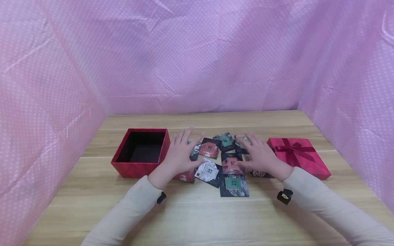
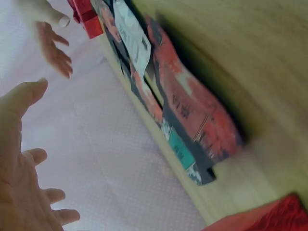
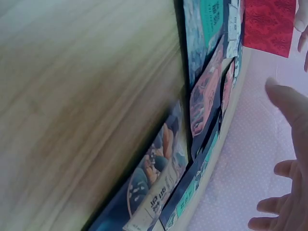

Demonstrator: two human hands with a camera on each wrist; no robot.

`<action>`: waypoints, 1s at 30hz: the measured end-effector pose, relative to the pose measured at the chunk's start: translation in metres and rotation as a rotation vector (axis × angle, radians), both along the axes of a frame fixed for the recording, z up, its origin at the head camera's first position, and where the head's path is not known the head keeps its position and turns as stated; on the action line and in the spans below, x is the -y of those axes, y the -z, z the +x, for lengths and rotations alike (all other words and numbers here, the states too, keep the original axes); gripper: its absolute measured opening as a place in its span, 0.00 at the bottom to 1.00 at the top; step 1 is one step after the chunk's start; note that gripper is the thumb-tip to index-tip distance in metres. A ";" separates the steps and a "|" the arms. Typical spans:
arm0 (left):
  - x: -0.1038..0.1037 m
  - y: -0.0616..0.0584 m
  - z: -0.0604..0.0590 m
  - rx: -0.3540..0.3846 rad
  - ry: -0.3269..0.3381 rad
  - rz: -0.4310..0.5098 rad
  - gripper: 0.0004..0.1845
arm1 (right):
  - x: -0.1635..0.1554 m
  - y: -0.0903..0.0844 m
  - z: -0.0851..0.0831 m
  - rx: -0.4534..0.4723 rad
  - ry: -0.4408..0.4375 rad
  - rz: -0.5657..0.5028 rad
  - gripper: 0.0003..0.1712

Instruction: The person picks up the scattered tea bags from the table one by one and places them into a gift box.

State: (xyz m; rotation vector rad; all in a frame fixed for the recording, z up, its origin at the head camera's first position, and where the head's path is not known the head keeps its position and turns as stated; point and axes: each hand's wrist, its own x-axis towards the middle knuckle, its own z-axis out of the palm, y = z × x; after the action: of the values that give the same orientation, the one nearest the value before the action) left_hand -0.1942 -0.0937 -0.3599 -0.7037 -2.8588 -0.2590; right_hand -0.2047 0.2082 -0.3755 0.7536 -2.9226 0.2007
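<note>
A pale wood-grain worktop runs from the near side back to a creased pink-lilac cloth with white dots, which rises behind it and on both sides. Two pale sleeves reach in from the near side.

The left grip and right grip are both released, fingers spread and thumbs held apart; they hover above the packets (the wrist views show them raised off the pile).

Those flat printed packets lie strewn mid-worktop, beneath and between the two, some overlapping. Nearest is one with a green label; just behind come a white label and a red label; farther back, more red and green on dark grounds. An open red box, dark inside, stands to their left; a red lid with a darker bow lies right.
</note>
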 end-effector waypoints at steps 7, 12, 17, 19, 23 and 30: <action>0.007 -0.011 0.002 0.004 -0.031 0.058 0.46 | -0.002 -0.004 0.002 0.033 0.020 -0.045 0.49; 0.016 -0.018 0.003 -0.006 -0.056 0.091 0.43 | -0.002 -0.007 0.003 0.052 0.052 -0.090 0.46; 0.027 -0.024 0.000 -0.023 -0.075 0.077 0.43 | -0.001 -0.009 0.002 0.102 0.103 -0.133 0.45; 0.030 -0.025 -0.001 -0.024 -0.084 0.063 0.43 | -0.001 -0.010 0.002 0.137 0.136 -0.147 0.46; 0.037 -0.027 -0.001 -0.016 -0.122 0.069 0.44 | 0.001 -0.012 0.001 0.192 0.178 -0.167 0.45; 0.053 -0.031 -0.004 -0.012 -0.176 0.107 0.42 | 0.006 -0.015 -0.001 0.240 0.187 -0.201 0.44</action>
State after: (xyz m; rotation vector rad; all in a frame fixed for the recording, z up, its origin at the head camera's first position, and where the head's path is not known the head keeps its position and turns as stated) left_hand -0.1979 -0.1472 -0.3285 -0.4299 -2.8473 -0.3759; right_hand -0.2055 0.2023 -0.3602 0.4513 -3.1065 0.5937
